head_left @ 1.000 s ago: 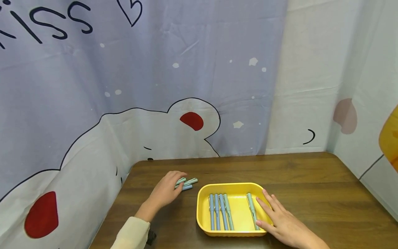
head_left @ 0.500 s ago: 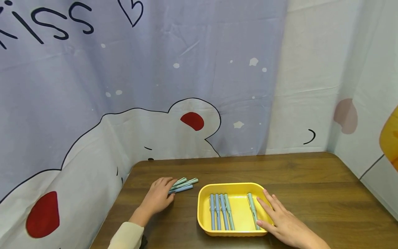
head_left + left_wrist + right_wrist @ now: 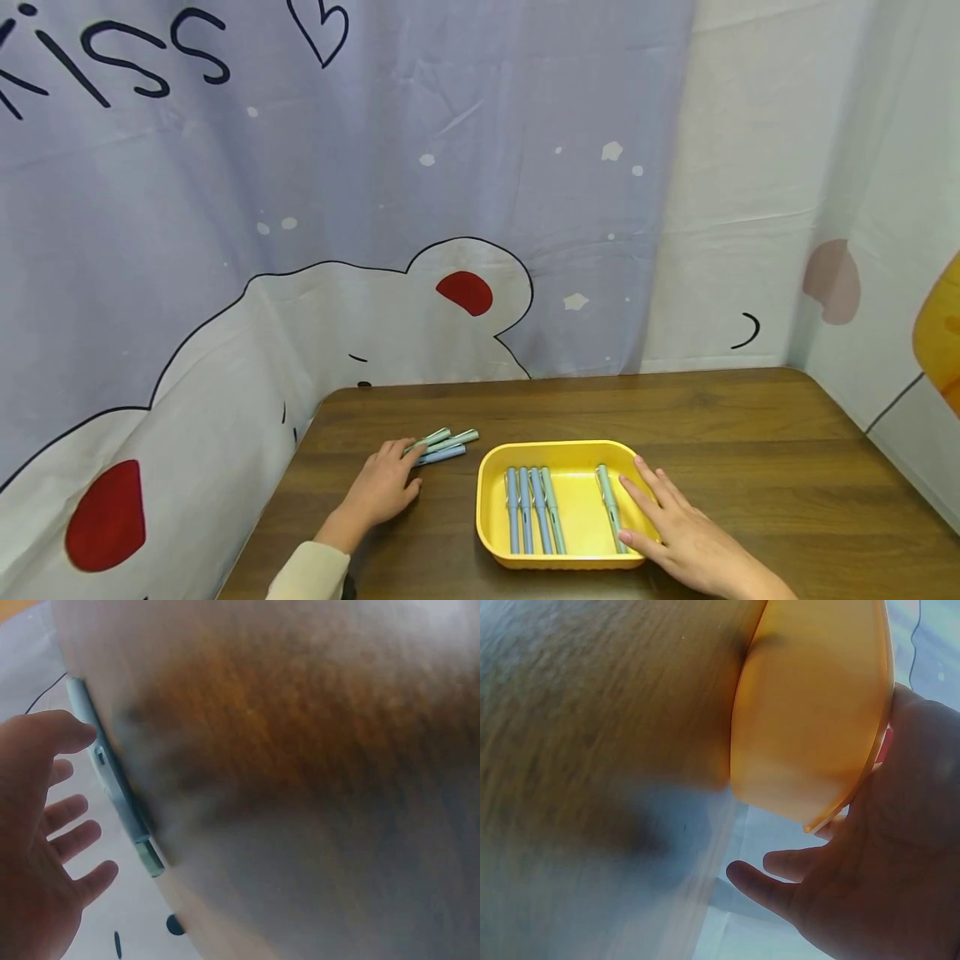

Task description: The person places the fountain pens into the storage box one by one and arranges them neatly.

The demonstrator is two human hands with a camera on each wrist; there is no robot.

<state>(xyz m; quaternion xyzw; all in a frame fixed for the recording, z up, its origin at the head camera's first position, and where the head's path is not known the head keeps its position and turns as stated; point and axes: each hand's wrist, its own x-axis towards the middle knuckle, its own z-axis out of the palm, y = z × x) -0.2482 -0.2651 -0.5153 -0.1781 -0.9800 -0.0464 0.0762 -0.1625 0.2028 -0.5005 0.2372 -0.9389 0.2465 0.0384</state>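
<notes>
My left hand (image 3: pixel 376 487) is at a small pile of pens on the wooden table, its fingers loosely spread over their near ends. Two light green pens (image 3: pixel 459 438) and one blue pen (image 3: pixel 447 453) stick out past the fingertips. In the left wrist view, the thumb overlaps a pen (image 3: pixel 112 772), and the other fingers are apart. On the right, a yellow tray (image 3: pixel 567 562) holds three blue pens (image 3: pixel 526 510) and a green pen (image 3: pixel 552 512) in a row, with another green pen (image 3: pixel 609 507) apart. My right hand (image 3: pixel 686 533) rests over the tray's right rim, fingers extended.
The brown table (image 3: pixel 738 442) extends behind and to the right of the tray. A printed curtain (image 3: pixel 375 167) hangs along its back and both sides. The tray's outer wall (image 3: pixel 802 720) fills much of the right wrist view's upper part.
My left hand has drawn back left and slightly down from over the pens, so more of them shows. The right hand and the tray stay in place.
</notes>
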